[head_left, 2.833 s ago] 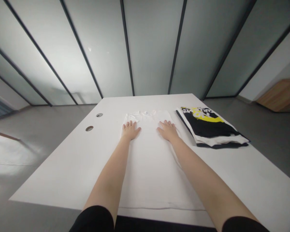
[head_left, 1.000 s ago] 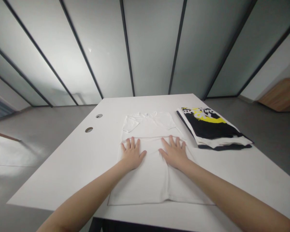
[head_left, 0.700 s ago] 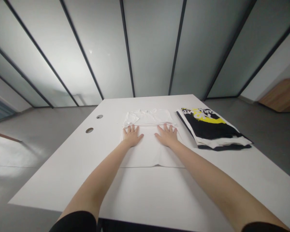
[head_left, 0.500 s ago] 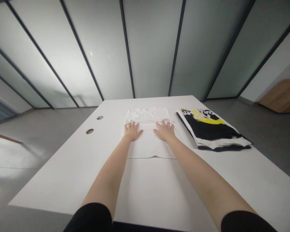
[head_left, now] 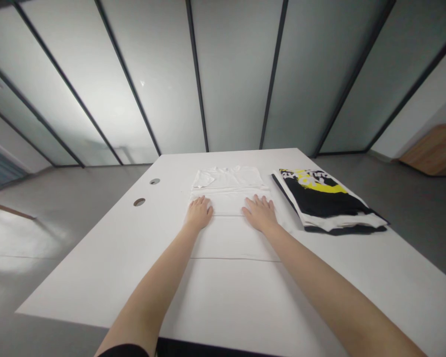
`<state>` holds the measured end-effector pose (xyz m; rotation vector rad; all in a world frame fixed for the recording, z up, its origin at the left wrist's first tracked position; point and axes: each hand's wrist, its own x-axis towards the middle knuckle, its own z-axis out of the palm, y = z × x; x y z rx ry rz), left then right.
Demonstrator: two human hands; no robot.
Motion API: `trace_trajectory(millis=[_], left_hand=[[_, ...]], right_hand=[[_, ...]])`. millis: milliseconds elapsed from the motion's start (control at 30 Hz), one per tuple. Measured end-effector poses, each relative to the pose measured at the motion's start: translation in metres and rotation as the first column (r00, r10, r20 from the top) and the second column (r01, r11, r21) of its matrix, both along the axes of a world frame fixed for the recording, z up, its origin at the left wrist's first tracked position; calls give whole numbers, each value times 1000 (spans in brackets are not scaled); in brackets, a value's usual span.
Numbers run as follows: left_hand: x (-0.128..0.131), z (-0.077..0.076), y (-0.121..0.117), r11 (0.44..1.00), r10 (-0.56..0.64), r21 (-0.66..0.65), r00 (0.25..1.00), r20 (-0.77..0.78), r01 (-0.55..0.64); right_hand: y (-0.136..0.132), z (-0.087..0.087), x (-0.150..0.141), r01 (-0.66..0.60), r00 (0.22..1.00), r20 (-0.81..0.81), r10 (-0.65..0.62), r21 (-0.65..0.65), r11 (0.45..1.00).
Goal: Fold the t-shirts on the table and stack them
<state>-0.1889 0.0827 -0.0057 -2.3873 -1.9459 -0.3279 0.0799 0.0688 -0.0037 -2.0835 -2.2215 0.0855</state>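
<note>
White shirt (head_left: 234,240) lies under both hands (head_left: 199,214) — near edge (head_left: 235,259) well inside the tabletop (head_left: 96,263).

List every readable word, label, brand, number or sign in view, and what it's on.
No text can be read with certainty.
White lettering on the black-and-yellow print atop the folded stack: too blurred and slanted to make out.
White shirt: no lettering visible.
Table and glass panels: no lettering visible.
</note>
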Motion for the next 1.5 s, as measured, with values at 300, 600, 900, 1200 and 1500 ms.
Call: trace_trajectory(millis=[300,600,900,1200,1500], left_hand=[[17,8,-70,989,82,-112,989,-123,-96],[10,-6,-122,980,49,-182,990,-136,-74],[1,-1,-126,992,117,-42,988,-103,-122],[-5,-6,-124,977,124,-157,981,-149,-147],[-7,-1,-119,974,214,-44,967,-138,-222]], right_hand=[[-60,1,7,10,1000,-1,-10,-137,991],[-97,-12,61,-14,1000,-11,12,-136,991],[-108,4,22,-127,989,-85,121,-69,990],[-112,-9,23,-259,962,-119,244,-132,957],[-93,-9,44,-3,999,-53,-1,-90,996]])
